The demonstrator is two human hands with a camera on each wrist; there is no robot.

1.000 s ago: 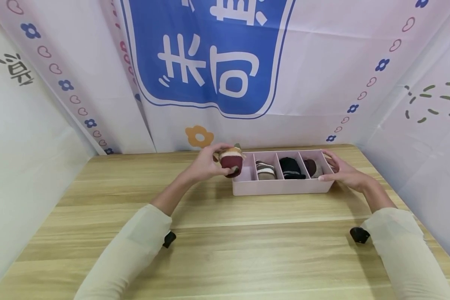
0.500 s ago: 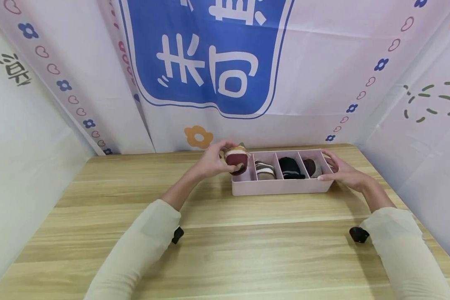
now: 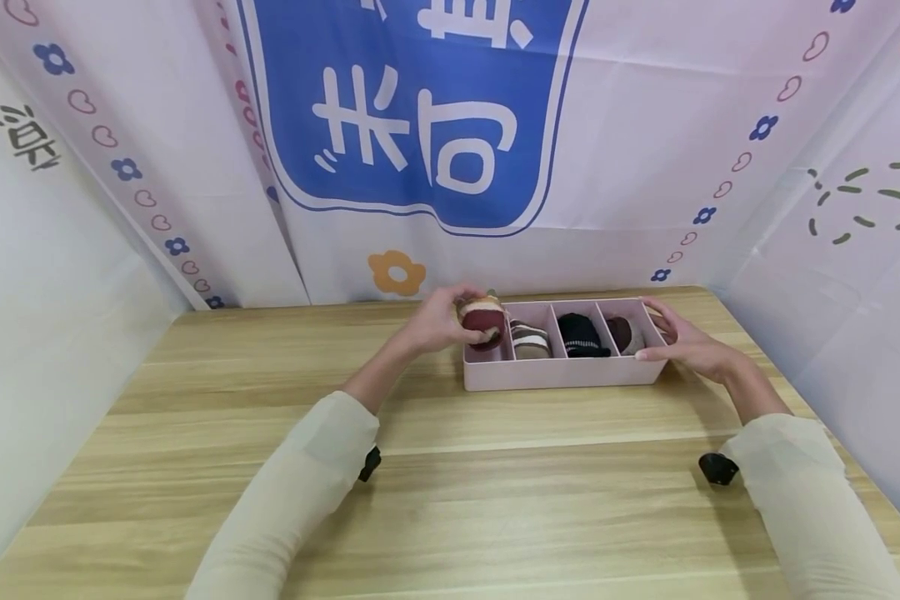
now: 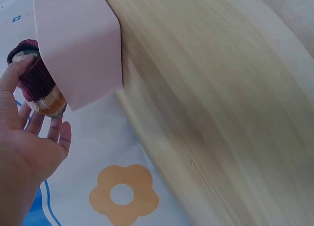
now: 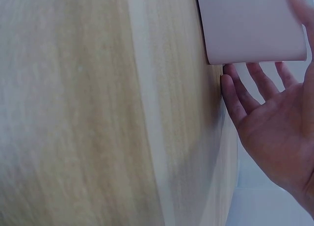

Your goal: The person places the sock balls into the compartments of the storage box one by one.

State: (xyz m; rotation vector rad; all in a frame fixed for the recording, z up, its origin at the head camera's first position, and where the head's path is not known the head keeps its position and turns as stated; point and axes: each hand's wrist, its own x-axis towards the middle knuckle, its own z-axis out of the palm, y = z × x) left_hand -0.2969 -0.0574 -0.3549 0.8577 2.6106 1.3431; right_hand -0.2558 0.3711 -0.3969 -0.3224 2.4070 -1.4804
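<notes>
My left hand [image 3: 441,322] holds a rolled pair of socks [image 3: 484,320] over the left compartment of a pink divided box [image 3: 562,374]. In the left wrist view, the socks [image 4: 38,81] show a dark maroon ribbed cuff and an orange-and-white patterned end. The thumb presses on the cuff and the fingers lie along the far side, beside the box wall [image 4: 78,44]. At the box's right end, my right hand [image 3: 686,343] grips it, thumb at the front rim. Its fingers [image 5: 235,96] lie against the end wall in the right wrist view.
The other compartments hold brown-and-white striped socks [image 3: 531,341], black socks [image 3: 581,335] and a dark brown and grey roll [image 3: 626,335]. The box stands near the back edge of the wooden table [image 3: 540,492]. A printed cloth [image 3: 615,167] hangs behind.
My left hand has carried the rolled socks to the right and slightly down, from the box's left edge to over its left compartment. The right hand and box stay put.
</notes>
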